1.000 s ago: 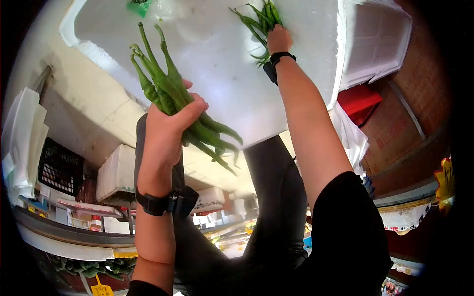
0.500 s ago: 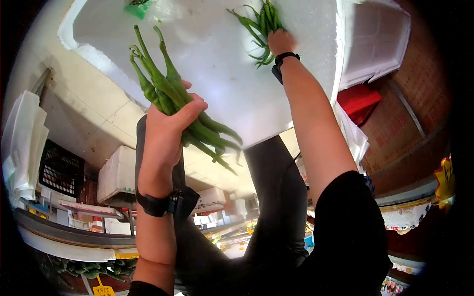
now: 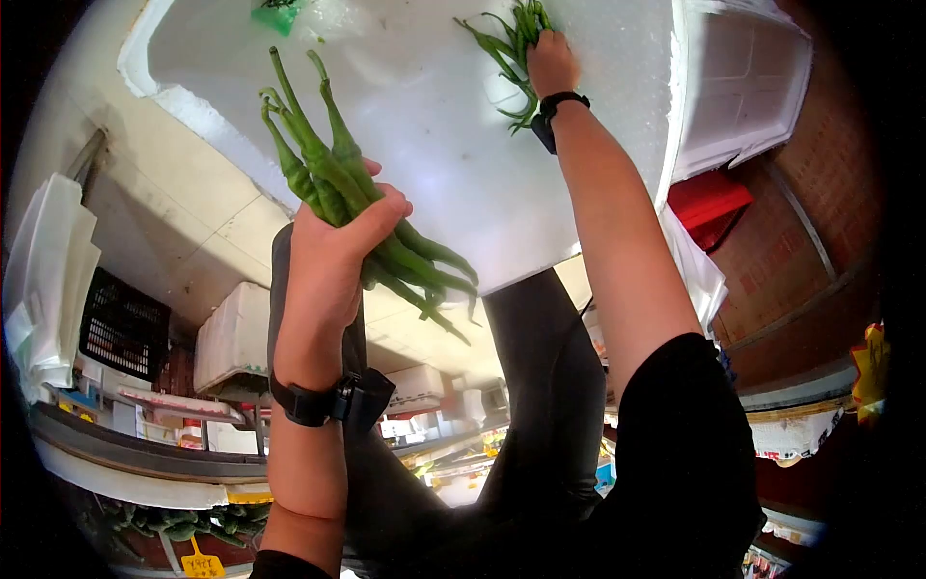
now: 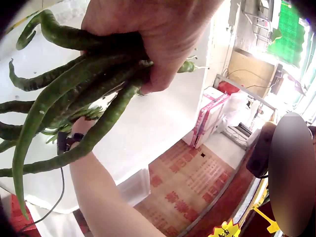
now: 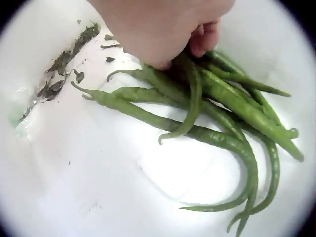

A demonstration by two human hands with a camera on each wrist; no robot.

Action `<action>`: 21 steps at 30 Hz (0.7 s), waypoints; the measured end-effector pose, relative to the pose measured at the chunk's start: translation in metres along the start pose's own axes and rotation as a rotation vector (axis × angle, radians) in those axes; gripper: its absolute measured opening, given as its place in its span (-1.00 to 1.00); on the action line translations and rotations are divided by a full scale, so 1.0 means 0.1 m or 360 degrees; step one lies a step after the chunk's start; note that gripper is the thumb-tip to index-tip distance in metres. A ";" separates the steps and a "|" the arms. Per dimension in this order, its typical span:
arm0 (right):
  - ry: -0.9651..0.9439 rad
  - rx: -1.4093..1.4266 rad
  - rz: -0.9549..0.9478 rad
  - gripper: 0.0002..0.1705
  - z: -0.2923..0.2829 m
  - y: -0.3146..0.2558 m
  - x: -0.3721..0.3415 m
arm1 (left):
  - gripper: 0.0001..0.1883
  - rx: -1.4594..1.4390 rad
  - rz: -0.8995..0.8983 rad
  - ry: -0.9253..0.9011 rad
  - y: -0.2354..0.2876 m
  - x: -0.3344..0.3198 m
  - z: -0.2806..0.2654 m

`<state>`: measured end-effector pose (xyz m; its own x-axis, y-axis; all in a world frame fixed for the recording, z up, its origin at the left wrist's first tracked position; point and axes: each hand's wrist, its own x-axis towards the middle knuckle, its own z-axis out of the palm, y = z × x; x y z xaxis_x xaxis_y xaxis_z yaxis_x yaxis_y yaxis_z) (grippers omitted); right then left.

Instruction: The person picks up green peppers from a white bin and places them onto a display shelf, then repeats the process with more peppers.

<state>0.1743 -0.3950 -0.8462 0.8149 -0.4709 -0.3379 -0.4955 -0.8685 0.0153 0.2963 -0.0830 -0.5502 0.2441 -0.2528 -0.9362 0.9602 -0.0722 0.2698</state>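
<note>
My left hand (image 3: 333,251) grips a bunch of long green chili peppers (image 3: 318,159), thumb across their middle. Stems point away from me and curved tips hang toward my lap. In the left wrist view, the peppers (image 4: 74,76) fan out below the fist. At the far right part of a white foam box (image 3: 434,164), my right hand (image 3: 553,66) is over a loose pile of similar chili peppers. The right wrist view shows its curled fingers (image 5: 211,37) holding peppers at the top of the pile (image 5: 212,138); the palm hides their upper ends.
Dry leaf scraps (image 5: 61,64) lie inside the box, with a green plastic piece (image 3: 277,14) at its far left. A red container (image 3: 709,207) and another white foam box (image 3: 738,82) stand to the right. A black crate (image 3: 125,323) is at the left.
My right hand drew back slightly, then moved forward again into the loose peppers, which shifted a little. My left hand keeps its grip on its bunch, nearly still.
</note>
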 end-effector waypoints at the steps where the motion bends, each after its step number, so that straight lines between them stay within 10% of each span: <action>1: -0.0021 -0.0026 0.0027 -0.69 -0.01 -0.02 -0.01 | -0.54 0.0015 -0.0006 0.0011 0.00 -0.01 0.01; 9: 0.0594 0.0036 0.0349 -0.69 0.30 -0.29 -0.25 | -0.55 -0.0033 -0.0020 -0.0023 0.01 0.00 0.03; 14: 0.0271 0.0148 0.0800 -0.64 0.41 -0.33 -0.16 | -0.55 -0.0032 0.0002 0.0001 0.02 0.01 0.00; 21: 0.0291 0.0230 0.0662 -0.72 0.40 -0.24 -0.15 | -0.54 -0.0094 -0.0005 -0.0026 0.04 -0.03 -0.02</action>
<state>0.1623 -0.3606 -0.8792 0.5714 -0.8050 -0.1596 -0.8172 -0.5760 -0.0210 0.2998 -0.0809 -0.5462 0.2392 -0.2682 -0.9332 0.9674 -0.0163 0.2526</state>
